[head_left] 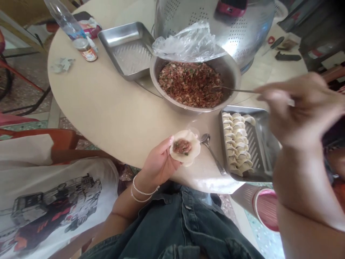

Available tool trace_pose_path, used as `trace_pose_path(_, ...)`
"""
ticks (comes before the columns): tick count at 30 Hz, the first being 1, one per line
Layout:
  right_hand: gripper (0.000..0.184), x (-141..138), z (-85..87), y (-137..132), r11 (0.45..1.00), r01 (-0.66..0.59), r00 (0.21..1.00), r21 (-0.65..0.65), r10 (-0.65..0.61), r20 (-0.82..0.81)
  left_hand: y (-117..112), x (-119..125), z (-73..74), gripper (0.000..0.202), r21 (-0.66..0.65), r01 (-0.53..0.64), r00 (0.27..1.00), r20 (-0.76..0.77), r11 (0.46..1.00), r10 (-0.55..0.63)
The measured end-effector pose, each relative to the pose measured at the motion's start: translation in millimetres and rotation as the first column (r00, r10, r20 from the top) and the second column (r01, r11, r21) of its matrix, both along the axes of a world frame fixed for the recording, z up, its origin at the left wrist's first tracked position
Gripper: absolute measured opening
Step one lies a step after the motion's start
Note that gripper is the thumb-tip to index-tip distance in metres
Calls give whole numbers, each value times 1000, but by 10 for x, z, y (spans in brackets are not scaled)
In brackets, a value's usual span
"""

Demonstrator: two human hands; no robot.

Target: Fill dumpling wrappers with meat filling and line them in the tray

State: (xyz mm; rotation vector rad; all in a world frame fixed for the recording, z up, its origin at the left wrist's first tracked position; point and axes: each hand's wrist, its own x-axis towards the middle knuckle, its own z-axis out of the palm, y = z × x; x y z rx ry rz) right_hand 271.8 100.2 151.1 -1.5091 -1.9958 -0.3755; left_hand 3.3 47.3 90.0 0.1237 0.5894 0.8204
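While the left hand (159,163) cups a filled dumpling wrapper (185,148), the right hand (296,104) reaches a spoon (234,90) into the filling bowl (231,77).
Left fingers curl under the wrapper, just near of the bowl; right fingers pinch the spoon handle, blurred. Best to keep the meat centred and the wrapper's edge clean for sealing. A second spoon (212,153) and a tray of dumplings (258,147) lie right of the wrapper.
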Motion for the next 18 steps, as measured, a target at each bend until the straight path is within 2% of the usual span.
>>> trace_pose_path(1,44,-29,8,182,997,-51,998,-61,53,25,-11,-5,-3,44,-5,-7,1000,-5,1000,7)
trace_pose_path(3,57,-67,-13,506,970,-112,989,-215,129,65,-30,-25,-4,42,-18,-22,1000,-20,1000,22)
trace_pose_path(5,73,-76,-48,714,946,-46,992,-321,82,98,-45,-65,-5,41,-30,-43,998,-40,999,42)
trace_pose_path(7,81,-65,-63,755,931,55,992,-361,-9,129,-55,-125,-16,41,-32,-65,997,-54,997,63)
trace_pose_path(9,77,-55,-57,630,949,67,992,-308,-31,118,-63,-198,-41,43,-28,-88,994,-64,996,86)
trace_pose_path(10,71,-58,-56,517,973,41,996,-225,-23,82,-65,-232,-56,44,-27,-106,992,-71,994,103)
trace_pose_path(12,51,-95,-84,234,999,-36,999,26,37,-34,-59,-285,-85,46,-33,-169,981,-104,985,164)
trace_pose_path(14,26,-180,-177,-53,964,-137,980,229,166,-112,-29,-304,-102,47,-44,-236,963,-148,971,227)
trace_pose_path(16,11,-299,-322,-271,927,-320,939,193,338,-67,26,-296,-109,47,-55,-257,953,-181,965,244)
trace_pose_path(18,9,-426,-471,-379,919,-390,919,64,393,-38,74,-291,-118,48,-69,-231,958,-193,970,214)
